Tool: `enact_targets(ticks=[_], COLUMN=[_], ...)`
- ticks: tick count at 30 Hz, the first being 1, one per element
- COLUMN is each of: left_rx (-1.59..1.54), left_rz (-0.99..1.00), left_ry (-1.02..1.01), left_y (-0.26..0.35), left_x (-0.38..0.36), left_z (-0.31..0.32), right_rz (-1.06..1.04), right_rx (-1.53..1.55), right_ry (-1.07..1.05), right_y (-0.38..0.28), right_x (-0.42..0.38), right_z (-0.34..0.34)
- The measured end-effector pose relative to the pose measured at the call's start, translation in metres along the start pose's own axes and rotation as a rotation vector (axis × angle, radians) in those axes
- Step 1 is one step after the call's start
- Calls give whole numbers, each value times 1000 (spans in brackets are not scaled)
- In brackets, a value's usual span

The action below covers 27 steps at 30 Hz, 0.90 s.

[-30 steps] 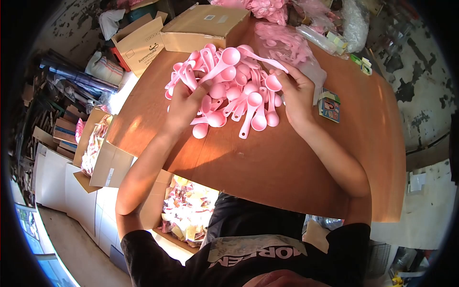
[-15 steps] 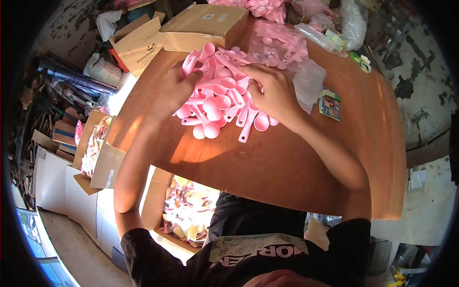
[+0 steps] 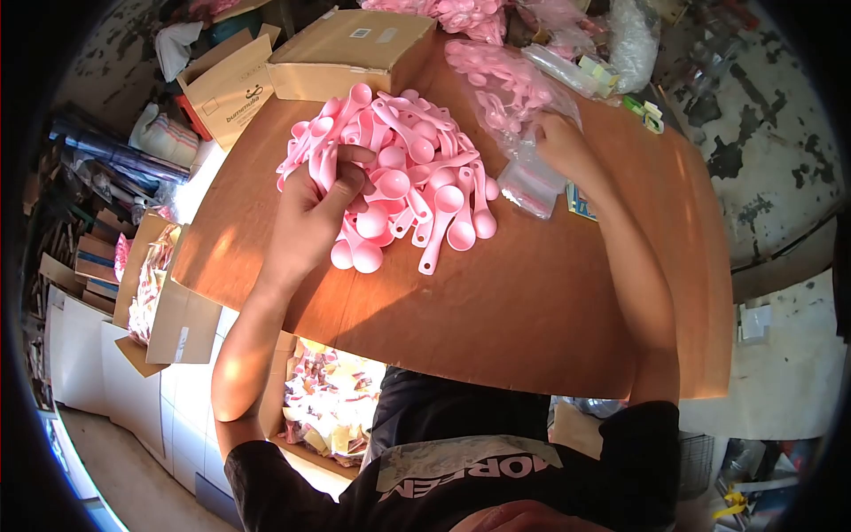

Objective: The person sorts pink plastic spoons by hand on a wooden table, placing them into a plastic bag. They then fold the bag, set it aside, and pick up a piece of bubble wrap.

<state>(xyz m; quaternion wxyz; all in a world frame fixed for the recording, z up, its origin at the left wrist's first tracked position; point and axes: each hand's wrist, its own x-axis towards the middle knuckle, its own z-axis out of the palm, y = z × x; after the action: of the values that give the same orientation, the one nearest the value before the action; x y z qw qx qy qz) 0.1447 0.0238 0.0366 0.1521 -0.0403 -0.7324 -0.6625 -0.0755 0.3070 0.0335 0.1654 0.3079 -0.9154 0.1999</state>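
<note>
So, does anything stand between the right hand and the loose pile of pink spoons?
Yes, some clear plastic lies low on the table between the right hand and the pile. Nothing else visible does.

Right: grey plaster wall (image 3: 753, 151) showed dark blotches.
Below: white floor tiles (image 3: 186, 426) shone.
Sunlight (image 3: 222, 244): touched brown wooden table (image 3: 443, 328) — in patches.

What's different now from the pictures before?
The right hand let go of the pile of pink scoops and moved to its right, to the clear plastic bag. I can't tell if its grip has closed on the bag. The left hand still holds a few scoops at the pile's left side. The cardboard box stayed on the table.
</note>
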Motion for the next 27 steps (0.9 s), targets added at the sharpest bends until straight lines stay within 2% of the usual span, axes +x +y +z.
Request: enact_targets(ticks=[2,3,5,6,9,15,23,27], left_rx=[-19,-32,-50,-69,-57,-145,-174,-222], left_rz=[4,8,1,2,25,6,-7,-112], left_ry=[-28,-56,-65,-80,-62,-114,-83,-71], left_y=[-8,-11,-12,-13,-11,-21,-22,-17], left_x=[0,0,0,1,2,4,3,3], left_z=[5,7,11,11,13,12,17,15], right_rz=[107,114,138,140,76,200,250,174], right_rx=[-114,-115,-32,-33,-303,-182,-128,-157], right_ry=[-337,-336,-124,-116,118,159,198,211], right_y=[-10,-3,22,42,75,66,39,47], right_x=[19,27,42,54,80,106,88,96], right_z=[7,18,55,75,107,112,109,123])
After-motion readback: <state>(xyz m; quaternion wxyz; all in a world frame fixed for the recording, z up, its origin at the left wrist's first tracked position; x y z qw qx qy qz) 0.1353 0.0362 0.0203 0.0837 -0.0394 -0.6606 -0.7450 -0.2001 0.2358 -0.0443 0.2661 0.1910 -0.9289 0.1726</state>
